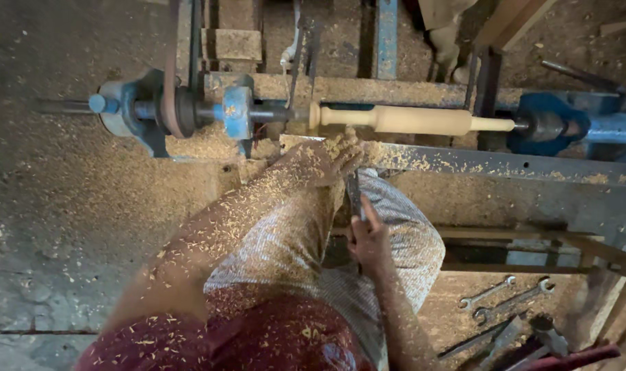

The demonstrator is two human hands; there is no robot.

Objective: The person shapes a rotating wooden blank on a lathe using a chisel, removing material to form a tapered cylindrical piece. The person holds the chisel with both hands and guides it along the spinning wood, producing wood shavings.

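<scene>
A pale turned wooden piece (409, 119) is mounted between the blue lathe headstock (234, 112) and the blue tailstock (550, 125). My left hand (337, 154), dusted with shavings, rests on the tool rest just below the left end of the piece and steadies the front of a metal chisel (355, 194). My right hand (369, 240) grips the chisel's handle end lower down, over my knee. The chisel tip points up at the wood; contact is hidden by my left hand.
A drive belt (170, 69) runs over the pulley at the left. Sawdust covers the lathe bed (505, 165) and floor. Two wrenches (509, 297) and other hand tools (512, 338) lie on the ground at lower right.
</scene>
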